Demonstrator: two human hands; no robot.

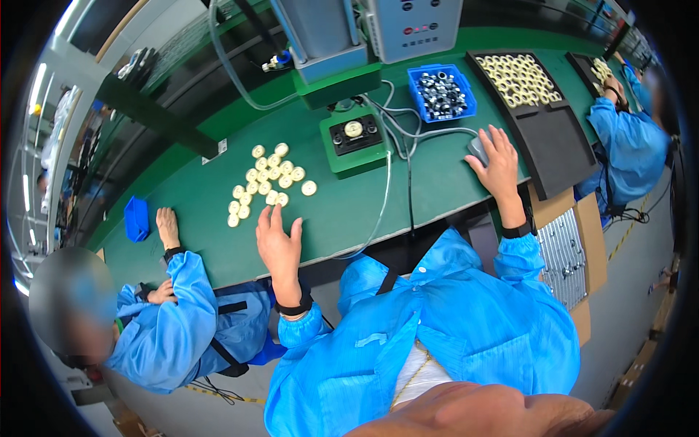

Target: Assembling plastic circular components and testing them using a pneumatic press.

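Note:
My left hand (279, 247) is over the green bench, its fingers loosely stretched and thumb apart. Its fingertips are at the near edge of a loose group of cream round discs (263, 173); whether they touch one I cannot tell. My right hand (498, 167) rests farther right with fingers spread beside and partly over a small grey box (478, 151) with a cable. Between my hands stands a green press (338, 86). One cream disc (353, 129) sits in the black fixture (369, 139) on its base.
A blue bin (471, 111) of small metal parts stands behind my right hand. Beside it, a black tray (551, 146) carries rows of cream rings. Cables and a pale hose (384, 218) cross the bench. Co-workers sit on both sides; a small blue bin (136, 218) is at left.

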